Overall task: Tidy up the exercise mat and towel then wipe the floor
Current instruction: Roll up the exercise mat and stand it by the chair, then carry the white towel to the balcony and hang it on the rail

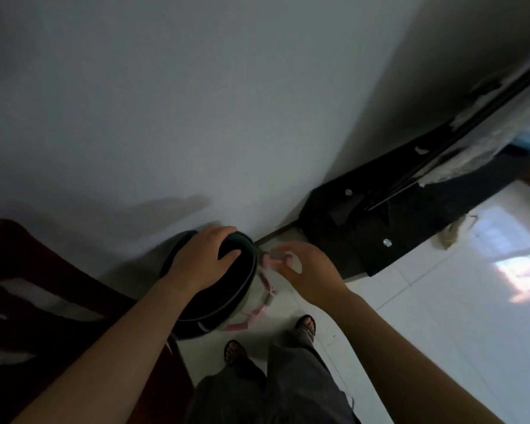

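Note:
The rolled dark green exercise mat (pixel 227 301) stands on end against the white wall, seen from above. My left hand (pixel 202 261) lies over its top end, fingers curled over the roll's edge. A pink strap (pixel 265 283) runs down the mat's right side. My right hand (pixel 303 270) is just right of the roll and pinches the strap's upper end between thumb and fingers. No towel can be made out near the mat.
A dark red wooden piece of furniture (pixel 28 301) stands at the left. A black glass stand (pixel 380 228) sits in the corner to the right, with a mop (pixel 459 160) leaning over it. Glossy white floor tiles (pixel 441 316) spread to the right. My sandalled feet (pixel 306 325) are below the mat.

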`<state>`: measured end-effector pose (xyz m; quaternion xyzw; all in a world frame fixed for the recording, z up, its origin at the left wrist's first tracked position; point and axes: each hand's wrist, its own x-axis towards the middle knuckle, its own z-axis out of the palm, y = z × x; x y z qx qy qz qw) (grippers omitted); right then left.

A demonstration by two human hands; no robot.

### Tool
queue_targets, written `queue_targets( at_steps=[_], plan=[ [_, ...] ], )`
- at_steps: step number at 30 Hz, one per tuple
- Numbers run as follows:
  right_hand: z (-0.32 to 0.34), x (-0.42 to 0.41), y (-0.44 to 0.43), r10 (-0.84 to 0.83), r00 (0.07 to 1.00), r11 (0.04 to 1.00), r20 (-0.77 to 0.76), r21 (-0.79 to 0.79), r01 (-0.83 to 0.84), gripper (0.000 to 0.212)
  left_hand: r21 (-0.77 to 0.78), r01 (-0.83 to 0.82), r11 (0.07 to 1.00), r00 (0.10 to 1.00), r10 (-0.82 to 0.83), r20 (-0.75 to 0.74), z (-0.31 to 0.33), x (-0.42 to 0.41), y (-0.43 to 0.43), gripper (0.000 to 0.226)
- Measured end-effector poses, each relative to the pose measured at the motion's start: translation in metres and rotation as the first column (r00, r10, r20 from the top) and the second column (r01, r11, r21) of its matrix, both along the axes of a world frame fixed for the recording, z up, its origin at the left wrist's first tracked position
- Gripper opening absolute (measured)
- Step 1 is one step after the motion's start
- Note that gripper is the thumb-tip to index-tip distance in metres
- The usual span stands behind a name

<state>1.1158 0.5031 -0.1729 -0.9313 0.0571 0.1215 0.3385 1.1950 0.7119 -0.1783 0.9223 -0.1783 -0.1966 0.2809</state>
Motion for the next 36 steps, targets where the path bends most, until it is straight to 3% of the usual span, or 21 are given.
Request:
queue_targets(
  at_steps=[8,12,21,27,36],
  plan=[
    [0.054,-0.054,-0.060,-0.147,0.985,0.988,-0.094,0.035,0.151,0.035,0.068,0.309,0.949,0.950,-0.310,0.015,0.040,-0.002,-0.089,0.054],
    [0.060,-0.086,-0.103,-0.308,0.951,0.951,-0.039,-0.021,0.307,0.045,0.100,0.383,0.918,0.920,-0.389,0.048,0.052,-0.018,-0.146,0.053],
    [0.085,-0.190,-0.244,-0.480,0.872,0.868,0.090,-0.095,0.488,0.051,0.115,0.559,0.821,0.814,-0.569,0.113,0.082,-0.094,-0.323,0.052],
    [0.090,-0.290,-0.342,-0.633,0.763,0.757,0.129,-0.102,0.646,0.051,0.099,0.693,0.714,0.695,-0.698,0.171,0.099,-0.177,-0.461,0.050],
    [0.097,-0.420,-0.424,-0.838,0.517,0.517,0.174,-0.050,0.855,0.053,0.090,0.873,0.480,0.454,-0.865,0.216,0.115,-0.286,-0.601,0.049]
  ],
)
